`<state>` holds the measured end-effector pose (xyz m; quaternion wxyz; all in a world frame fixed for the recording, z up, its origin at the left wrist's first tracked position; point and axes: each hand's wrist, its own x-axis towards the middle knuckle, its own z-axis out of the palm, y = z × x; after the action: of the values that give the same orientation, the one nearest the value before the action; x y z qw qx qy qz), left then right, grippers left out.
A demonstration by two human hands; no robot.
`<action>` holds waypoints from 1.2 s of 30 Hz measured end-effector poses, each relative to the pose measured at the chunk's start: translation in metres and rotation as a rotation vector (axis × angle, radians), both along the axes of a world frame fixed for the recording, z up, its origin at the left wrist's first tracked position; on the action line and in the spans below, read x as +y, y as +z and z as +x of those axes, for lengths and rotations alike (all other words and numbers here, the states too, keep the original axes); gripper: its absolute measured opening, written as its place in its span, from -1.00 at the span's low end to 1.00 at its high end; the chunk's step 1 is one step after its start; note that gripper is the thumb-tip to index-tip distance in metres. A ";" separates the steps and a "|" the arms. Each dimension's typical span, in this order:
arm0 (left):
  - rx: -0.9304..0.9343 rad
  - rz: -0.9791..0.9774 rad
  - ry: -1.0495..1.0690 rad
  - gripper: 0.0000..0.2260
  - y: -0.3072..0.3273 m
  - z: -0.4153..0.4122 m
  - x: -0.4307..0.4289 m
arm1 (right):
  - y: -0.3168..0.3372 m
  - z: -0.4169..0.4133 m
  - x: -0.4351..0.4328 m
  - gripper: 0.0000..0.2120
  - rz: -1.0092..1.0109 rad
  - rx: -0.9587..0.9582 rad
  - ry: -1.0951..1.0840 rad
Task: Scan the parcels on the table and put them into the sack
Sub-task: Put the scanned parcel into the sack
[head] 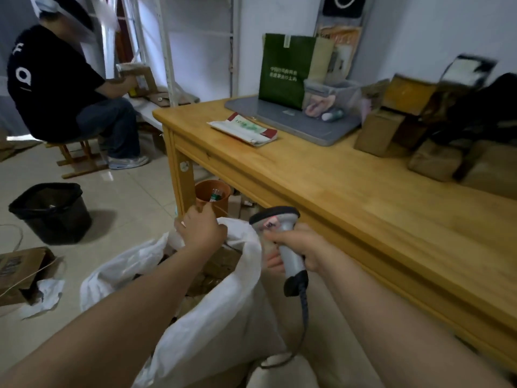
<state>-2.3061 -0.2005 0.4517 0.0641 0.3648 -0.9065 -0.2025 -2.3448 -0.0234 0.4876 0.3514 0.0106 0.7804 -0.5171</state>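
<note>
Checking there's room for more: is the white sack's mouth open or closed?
Open. The left hand grips the white sack at its rim, its mouth gapes, and brown parcels show inside.

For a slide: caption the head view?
Right hand grips a barcode scanner; left hand at the mouth of the white sack, beside the table.

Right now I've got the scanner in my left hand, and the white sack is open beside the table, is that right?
Not quite: the scanner is in your right hand, while your left hand is at the mouth of the sack. The sack is indeed white and open beside the table, as the head view shows.
</note>
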 end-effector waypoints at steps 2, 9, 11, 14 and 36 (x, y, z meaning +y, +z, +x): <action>0.068 -0.007 -0.101 -0.52 0.023 -0.015 0.024 | 0.027 0.003 0.020 -0.69 -0.183 -0.091 -0.075; 0.222 -0.065 -0.382 -0.46 0.110 -0.073 0.120 | 0.106 -0.012 0.113 -0.72 -0.735 -0.152 -0.434; 0.259 -0.076 -0.456 -0.49 0.129 -0.090 0.150 | 0.124 -0.024 0.143 -0.73 -0.840 -0.134 -0.530; 0.291 -0.100 -0.557 -0.50 0.148 -0.118 0.192 | 0.145 -0.043 0.187 -0.76 -0.983 -0.096 -0.676; 0.408 0.274 -0.400 0.17 0.127 -0.416 0.259 | 0.098 -0.265 0.236 -0.94 -0.721 0.076 -0.631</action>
<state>-2.7220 0.0589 0.5787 0.1535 0.1362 -0.8930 -0.4005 -2.6096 0.2129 0.5854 0.1298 0.1057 0.5223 -0.8362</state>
